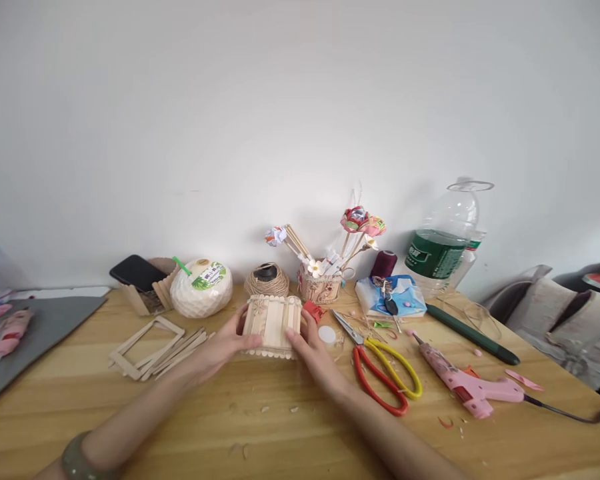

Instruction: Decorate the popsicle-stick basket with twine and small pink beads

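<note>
A small box made of craft sticks (pixel 271 325), with scalloped trim along its top and bottom edges, is held between my two hands over the middle of the wooden table. My left hand (pixel 231 341) grips its left side, thumb across the lower front. On the opposite side my right hand (pixel 309 341) is closed on it, with the thumb on the front face. Both sets of fingertips are partly hidden behind the box. Scissors (pixel 375 363) with red and yellow handles lie just right of my right hand. Loose craft sticks (pixel 177 353) and a stick frame (pixel 147 343) are left of my left hand.
A pink glue gun (pixel 467 383) with a black cord lies at right, near a green pen-like tool (pixel 473 335). Behind stand a wrapped coconut (pixel 203 293), a twine ball (pixel 267 281), a flower pot (pixel 321 287), a tissue pack (pixel 393 295) and a large bottle (pixel 440 243).
</note>
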`<state>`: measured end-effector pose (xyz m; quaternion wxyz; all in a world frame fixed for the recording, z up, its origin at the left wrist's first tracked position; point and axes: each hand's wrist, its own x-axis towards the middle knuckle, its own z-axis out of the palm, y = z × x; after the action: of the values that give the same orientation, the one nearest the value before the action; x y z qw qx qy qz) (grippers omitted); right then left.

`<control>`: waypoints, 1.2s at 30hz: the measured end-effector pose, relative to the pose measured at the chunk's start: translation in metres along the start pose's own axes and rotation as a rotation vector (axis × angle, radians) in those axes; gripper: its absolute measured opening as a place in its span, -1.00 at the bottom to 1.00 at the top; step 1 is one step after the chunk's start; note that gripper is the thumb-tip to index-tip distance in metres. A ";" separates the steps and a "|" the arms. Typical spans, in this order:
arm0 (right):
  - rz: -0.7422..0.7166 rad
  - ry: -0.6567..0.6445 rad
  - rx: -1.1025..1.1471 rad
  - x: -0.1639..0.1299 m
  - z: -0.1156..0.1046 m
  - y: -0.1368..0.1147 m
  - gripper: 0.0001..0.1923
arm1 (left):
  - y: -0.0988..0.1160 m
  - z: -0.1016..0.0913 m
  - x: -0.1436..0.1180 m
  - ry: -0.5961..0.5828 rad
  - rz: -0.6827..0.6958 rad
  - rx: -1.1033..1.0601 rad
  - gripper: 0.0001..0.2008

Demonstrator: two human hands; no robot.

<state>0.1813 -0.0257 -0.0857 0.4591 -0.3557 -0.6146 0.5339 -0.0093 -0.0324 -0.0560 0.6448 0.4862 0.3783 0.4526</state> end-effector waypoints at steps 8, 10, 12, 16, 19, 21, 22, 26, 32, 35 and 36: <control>0.038 0.008 0.076 -0.001 0.001 -0.005 -0.22 | -0.005 0.000 -0.005 0.008 0.007 -0.053 -0.25; 0.044 0.010 0.081 -0.001 0.003 -0.006 -0.21 | -0.006 0.001 -0.006 0.026 -0.016 -0.075 -0.31; 0.050 0.015 0.081 -0.002 0.004 -0.007 -0.20 | -0.005 0.002 -0.007 0.051 -0.025 -0.073 -0.33; 0.061 0.015 0.074 -0.001 0.004 -0.006 -0.18 | -0.004 0.005 -0.007 0.100 -0.008 -0.030 -0.28; 0.062 0.000 0.070 -0.001 0.003 -0.006 -0.17 | -0.001 0.007 -0.008 0.114 -0.009 -0.023 -0.27; 0.058 -0.007 0.067 -0.001 0.003 -0.006 -0.19 | 0.000 0.009 -0.008 0.120 -0.008 -0.014 -0.27; 0.054 -0.009 0.065 -0.001 0.003 -0.006 -0.20 | 0.000 0.009 -0.008 0.123 -0.007 -0.009 -0.26; 0.017 -0.027 0.043 -0.002 0.003 -0.005 -0.24 | -0.002 0.008 -0.008 0.122 -0.003 0.014 -0.24; -0.134 -0.050 -0.076 -0.007 0.004 -0.011 -0.12 | -0.005 -0.002 -0.010 0.025 -0.003 0.042 -0.34; -0.223 -0.040 -0.250 -0.011 0.002 -0.014 -0.07 | -0.004 -0.007 -0.010 -0.037 0.019 0.062 -0.29; -0.244 -0.038 -0.301 -0.012 0.001 -0.015 -0.06 | -0.003 -0.009 -0.011 -0.052 0.024 0.069 -0.27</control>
<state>0.1846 -0.0400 -0.0735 0.4503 -0.3330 -0.7348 0.3827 -0.0199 -0.0404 -0.0609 0.6317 0.5245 0.3707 0.4342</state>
